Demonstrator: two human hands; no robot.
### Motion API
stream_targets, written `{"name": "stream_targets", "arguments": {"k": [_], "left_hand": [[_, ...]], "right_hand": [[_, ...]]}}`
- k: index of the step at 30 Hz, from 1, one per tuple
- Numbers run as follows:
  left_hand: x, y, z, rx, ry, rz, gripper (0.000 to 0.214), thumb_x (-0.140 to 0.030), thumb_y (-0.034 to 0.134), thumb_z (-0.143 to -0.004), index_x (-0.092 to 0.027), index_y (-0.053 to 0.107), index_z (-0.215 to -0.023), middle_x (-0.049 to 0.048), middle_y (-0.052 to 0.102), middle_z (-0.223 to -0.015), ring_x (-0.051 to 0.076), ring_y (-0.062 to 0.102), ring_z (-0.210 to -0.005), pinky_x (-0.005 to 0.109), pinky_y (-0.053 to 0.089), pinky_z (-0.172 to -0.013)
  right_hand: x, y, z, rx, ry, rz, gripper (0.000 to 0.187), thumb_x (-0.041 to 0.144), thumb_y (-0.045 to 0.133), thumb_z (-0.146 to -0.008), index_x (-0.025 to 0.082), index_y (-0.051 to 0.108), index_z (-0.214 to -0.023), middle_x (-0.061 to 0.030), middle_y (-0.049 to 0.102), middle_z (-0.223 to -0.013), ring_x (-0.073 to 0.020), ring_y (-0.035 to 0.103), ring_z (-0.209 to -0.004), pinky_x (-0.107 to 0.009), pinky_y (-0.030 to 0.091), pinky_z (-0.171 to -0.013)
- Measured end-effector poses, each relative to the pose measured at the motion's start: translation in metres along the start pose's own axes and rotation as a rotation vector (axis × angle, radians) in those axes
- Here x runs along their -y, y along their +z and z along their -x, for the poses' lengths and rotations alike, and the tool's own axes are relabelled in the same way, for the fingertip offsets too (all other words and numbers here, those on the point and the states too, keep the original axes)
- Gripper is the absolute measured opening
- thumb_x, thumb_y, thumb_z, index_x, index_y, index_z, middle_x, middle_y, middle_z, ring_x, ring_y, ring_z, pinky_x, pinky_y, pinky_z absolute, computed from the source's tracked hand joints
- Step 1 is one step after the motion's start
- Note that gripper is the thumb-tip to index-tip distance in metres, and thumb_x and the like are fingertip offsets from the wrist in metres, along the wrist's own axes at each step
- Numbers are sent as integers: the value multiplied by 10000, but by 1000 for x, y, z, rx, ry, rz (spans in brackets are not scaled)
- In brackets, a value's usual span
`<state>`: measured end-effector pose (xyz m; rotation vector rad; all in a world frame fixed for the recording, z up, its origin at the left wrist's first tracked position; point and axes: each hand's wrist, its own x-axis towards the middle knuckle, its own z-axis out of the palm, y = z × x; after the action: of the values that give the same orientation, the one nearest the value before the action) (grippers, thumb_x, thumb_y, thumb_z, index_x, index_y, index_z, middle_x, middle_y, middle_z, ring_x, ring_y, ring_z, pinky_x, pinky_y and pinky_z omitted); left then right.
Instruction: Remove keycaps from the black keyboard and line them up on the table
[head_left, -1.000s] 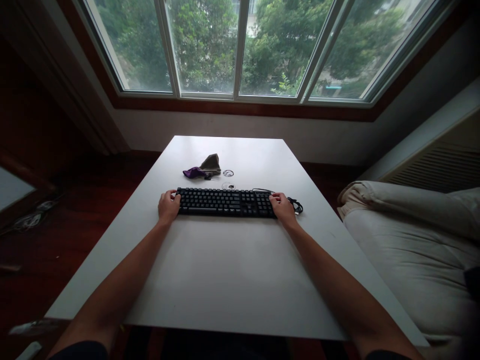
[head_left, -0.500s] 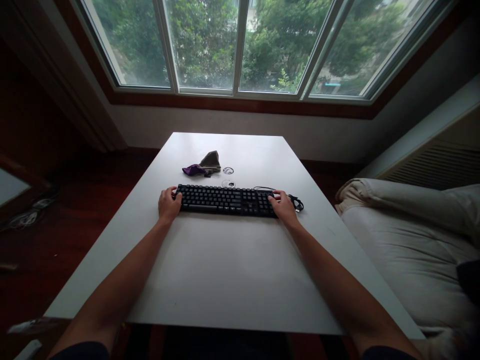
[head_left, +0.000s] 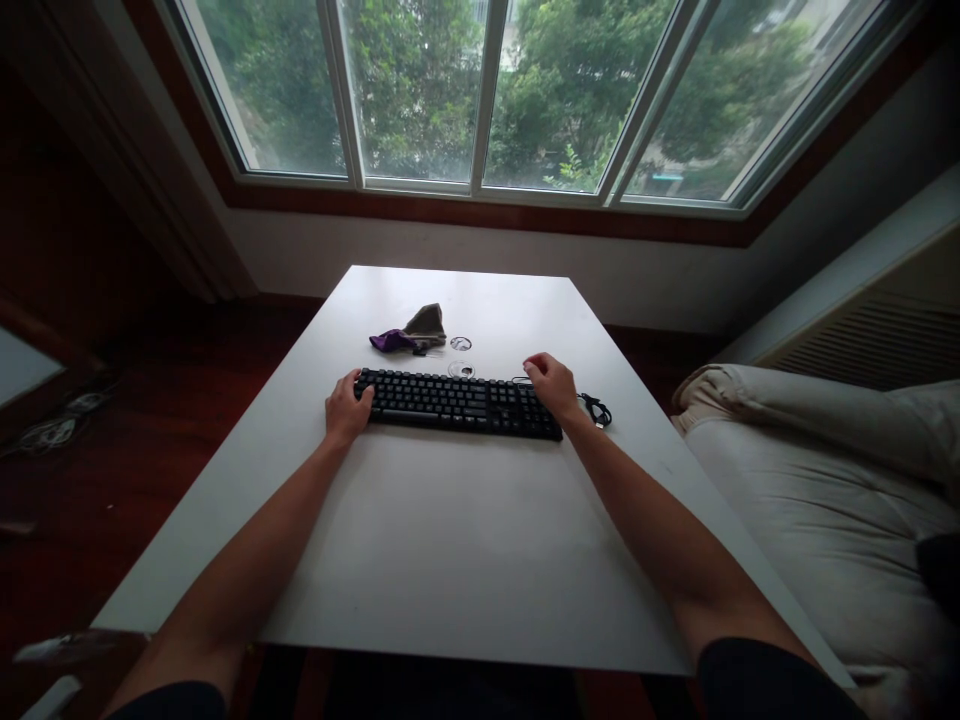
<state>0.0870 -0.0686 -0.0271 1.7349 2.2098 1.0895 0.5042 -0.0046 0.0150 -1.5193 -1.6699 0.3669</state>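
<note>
A black keyboard [head_left: 450, 402] lies across the white table [head_left: 465, 540], its right end angled slightly nearer to me. My left hand [head_left: 347, 407] grips its left end, the thumb on top and the fingers round the far edge. Over the number-pad end, my right hand [head_left: 551, 384] is raised off the keys with its fingers loosely bent, and nothing shows in it. Part of the keys there is hidden under this hand. The keyboard's black cable [head_left: 596, 410] lies bundled just right of it.
Behind the keyboard lie a purple and grey-brown cloth [head_left: 420, 328] and two small round clear items, one of them a ring [head_left: 460, 343]. A beige padded seat [head_left: 810, 500] stands along the right side. Beyond the table are a wall and a window [head_left: 480, 100].
My right hand has let go of the keyboard's right end and risen up and inward over it. My left hand keeps its hold. The view has shifted slightly.
</note>
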Motion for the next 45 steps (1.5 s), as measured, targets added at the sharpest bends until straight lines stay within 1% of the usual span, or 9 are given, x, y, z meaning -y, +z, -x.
{"name": "stream_targets", "arguments": {"k": [5,12,18,23,30,33,36,41,45], "left_hand": [[3,-2,0,14,-5,46,478,-369,536,-953,-229,557,-1409,86,642,-1397,267,619,-1254,407,455,-1111],[11,-3,-3,41,-22,124,478,-370,547,-951,-250,551,-1414,63,663,-1381,245,644,-1242,379,477,-1092],[13,-2,-5,27,-40,184,518,-354,544,-955,-270,483,-1463,47,647,-1414,219,655,-1225,359,490,-1076],[9,-2,-5,25,-51,191,516,-336,549,-952,-280,482,-1460,43,651,-1409,222,661,-1216,367,498,-1067],[10,-1,-8,17,-52,190,517,-319,555,-941,-278,491,-1452,45,658,-1395,234,655,-1228,390,493,-1082],[12,1,-8,10,-44,203,520,-318,554,-939,-280,488,-1453,42,655,-1399,233,659,-1220,391,496,-1078],[13,1,-7,13,-41,207,527,-319,555,-937,-273,485,-1457,47,655,-1398,234,667,-1201,391,496,-1078],[12,-1,-6,16,-37,193,525,-326,551,-935,-275,488,-1454,49,648,-1406,239,658,-1211,397,487,-1085],[11,-2,-5,35,-41,168,531,-332,553,-932,-275,490,-1456,51,636,-1423,244,644,-1239,397,476,-1095]], "right_hand": [[41,57,-37,179,-160,45,204,337,575,-913,216,731,-965,-21,750,-893,-175,651,-819,-291,483,-799],[73,135,-87,298,-199,161,217,282,616,-936,219,696,-1127,-51,739,-1036,-189,658,-945,-309,493,-868],[79,170,-110,379,-177,329,426,308,651,-935,245,602,-1354,-111,657,-1273,-252,574,-1187,-364,468,-983],[79,183,-117,391,-148,348,431,303,661,-931,239,606,-1353,-133,629,-1285,-279,538,-1213,-382,462,-992],[86,185,-109,394,-122,361,166,308,689,-891,223,717,-1031,-135,619,-1188,-283,539,-1147,-371,487,-905],[87,177,-106,314,-117,280,147,319,631,-906,212,712,-965,-119,659,-1112,-256,588,-1045,-356,480,-873],[87,158,-104,171,-87,125,175,339,575,-916,218,696,-956,-64,704,-944,-215,621,-876,-339,472,-820],[82,110,-95,-25,-130,-86,193,358,560,-891,213,673,-952,-18,683,-795,-181,611,-730,-310,464,-738],[69,74,-79,-55,-139,-187,253,410,588,-868,208,667,-998,-6,662,-757,-177,619,-700,-308,496,-719]]}}
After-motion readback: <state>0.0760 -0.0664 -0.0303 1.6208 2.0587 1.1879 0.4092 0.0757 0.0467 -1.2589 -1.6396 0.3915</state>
